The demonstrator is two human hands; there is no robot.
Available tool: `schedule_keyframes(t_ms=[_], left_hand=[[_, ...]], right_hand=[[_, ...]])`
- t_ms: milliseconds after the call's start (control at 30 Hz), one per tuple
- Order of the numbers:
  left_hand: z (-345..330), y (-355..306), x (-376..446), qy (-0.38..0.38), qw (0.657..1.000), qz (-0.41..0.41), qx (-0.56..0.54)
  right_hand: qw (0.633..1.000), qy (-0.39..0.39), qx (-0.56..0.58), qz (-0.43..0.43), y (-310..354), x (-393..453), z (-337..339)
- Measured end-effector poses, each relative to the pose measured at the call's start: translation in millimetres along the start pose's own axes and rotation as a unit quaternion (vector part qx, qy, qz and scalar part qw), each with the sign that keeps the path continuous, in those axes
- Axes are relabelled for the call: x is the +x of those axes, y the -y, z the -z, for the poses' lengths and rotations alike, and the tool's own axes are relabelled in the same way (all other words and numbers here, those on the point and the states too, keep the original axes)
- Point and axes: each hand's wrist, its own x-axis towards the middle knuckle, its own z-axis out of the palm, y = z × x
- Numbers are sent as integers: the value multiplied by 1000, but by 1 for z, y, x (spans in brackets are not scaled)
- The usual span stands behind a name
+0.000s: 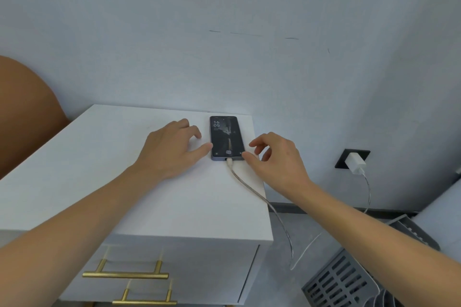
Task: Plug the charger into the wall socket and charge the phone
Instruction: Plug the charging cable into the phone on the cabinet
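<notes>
A dark phone (225, 136) lies face up with its screen lit near the back right of a white nightstand (112, 182). A white cable (252, 189) is plugged into the phone's near end, drops over the nightstand's right edge and loops up to a white charger (356, 162). The charger sits in a black wall socket (343, 157) low on the right wall. My left hand (172, 149) rests on the nightstand, its thumb touching the phone's left lower edge. My right hand (277, 157) hovers at the phone's lower right corner, fingers spread, holding nothing.
The nightstand has drawers with gold bar handles (126, 274) on its front. A grey slotted basket (349, 279) stands on the floor at the lower right. A brown rounded headboard (25, 112) rises at the left. A pale wall stands behind.
</notes>
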Motion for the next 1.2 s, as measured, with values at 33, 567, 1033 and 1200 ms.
schedule_keyframes(t_ms=[33,567,1033,1200], left_hand=[[0,0,0,2,1000,-3,0],[4,-1,-3,-2,1000,-7,-23],[4,-4,-4,-3,1000,-3,-16],[5,-3,-3,-3,1000,-2,-14]], right_hand=[[1000,0,4,3,-1,0,0],[1000,-6,23,19,-4,-1,-5],[999,-7,26,23,-5,-2,-4],[999,-6,27,21,-5,-2,-4]])
